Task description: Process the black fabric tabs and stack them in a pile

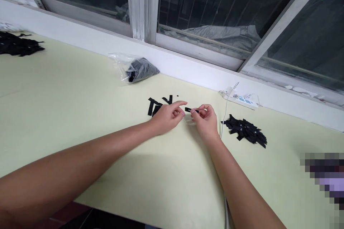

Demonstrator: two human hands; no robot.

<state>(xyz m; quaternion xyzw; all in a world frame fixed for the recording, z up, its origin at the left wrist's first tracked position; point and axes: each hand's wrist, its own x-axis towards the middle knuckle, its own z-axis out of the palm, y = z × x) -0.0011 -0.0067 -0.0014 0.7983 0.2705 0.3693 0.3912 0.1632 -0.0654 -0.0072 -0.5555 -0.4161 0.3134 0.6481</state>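
Between thumb and fingers, my right hand (pixel 205 120) pinches a short black fabric strip (pixel 188 110) with a small pale mark on it. The strip's free end points toward my left hand (pixel 170 116), which is just left of it. That hand's index finger is stretched out, its thumb is apart from it, and no thing shows in it. Several loose black strips (pixel 151 107) lie on the table behind and left of my left hand, partly hidden by it. A heap of similar black strips (pixel 245 130) lies to the right of my right hand.
A clear plastic bag (pixel 141 69) with black material rests by the window ledge. A white power strip (pixel 239 99) stands against the wall, and its cable (pixel 223 120) crosses the pale table (pixel 80 89) by my right arm. Another black pile (pixel 18 44) lies far left.
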